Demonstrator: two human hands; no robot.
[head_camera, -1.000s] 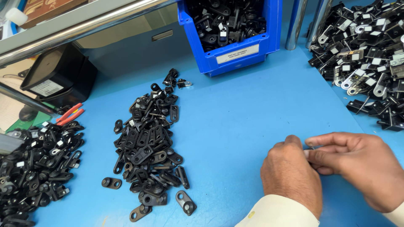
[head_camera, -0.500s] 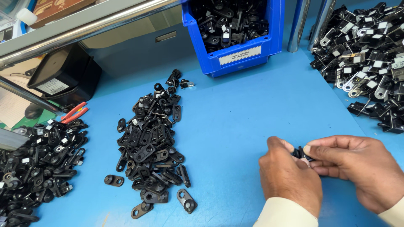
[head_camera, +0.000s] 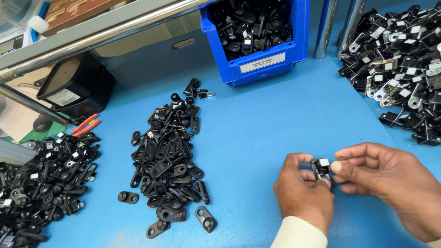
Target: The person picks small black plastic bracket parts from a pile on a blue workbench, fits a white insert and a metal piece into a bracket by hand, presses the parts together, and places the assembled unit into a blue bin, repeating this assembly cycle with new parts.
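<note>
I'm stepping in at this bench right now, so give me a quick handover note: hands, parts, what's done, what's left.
Left hand and right hand both pinch one small black part with a white label, above the blue table.
Black flat brackets lie heaped at table centre.
Labelled parts are piled far right and far left; a blue bin holds more.
Done: apparently the labelled piles.
Left: seemingly the part in hand and the centre heap.

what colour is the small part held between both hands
Black, with a small white square on top: the small part, clearest in the head view.
</note>
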